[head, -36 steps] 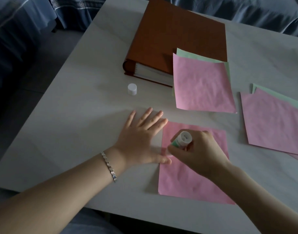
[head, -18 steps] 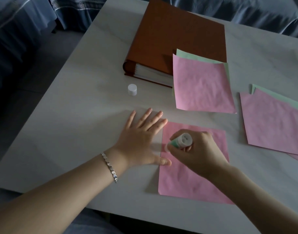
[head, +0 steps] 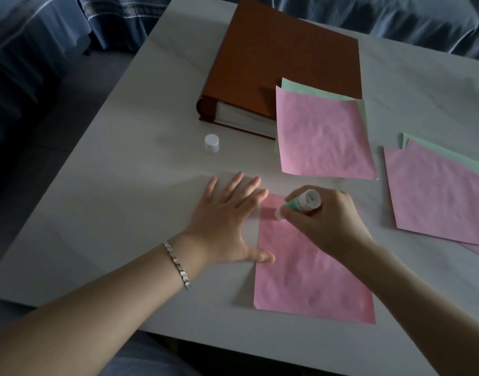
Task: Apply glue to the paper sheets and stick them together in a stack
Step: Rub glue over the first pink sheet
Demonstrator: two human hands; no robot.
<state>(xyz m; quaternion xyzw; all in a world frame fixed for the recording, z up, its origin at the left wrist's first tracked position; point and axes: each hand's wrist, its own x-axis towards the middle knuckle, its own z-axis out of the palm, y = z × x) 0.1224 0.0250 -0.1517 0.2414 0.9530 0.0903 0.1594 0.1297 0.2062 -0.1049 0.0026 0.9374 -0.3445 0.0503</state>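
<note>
Gripping the glue stick (head: 300,203), right hand (head: 325,221) tilts it w/ tip touching the pink sheet (head: 306,278) near its top-left corner. Left hand (head: 227,221) lies flat, fingers spread, on table (head: 124,199); thumb pins sheet's left edge. Cap (head: 212,143) stands apart, near binder (head: 281,58).

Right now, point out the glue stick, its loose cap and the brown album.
glue stick (head: 303,202): head view, on its green barrel.
cap (head: 212,142): head view, on its white top.
brown album (head: 284,63): head view, on its front cover.
</note>
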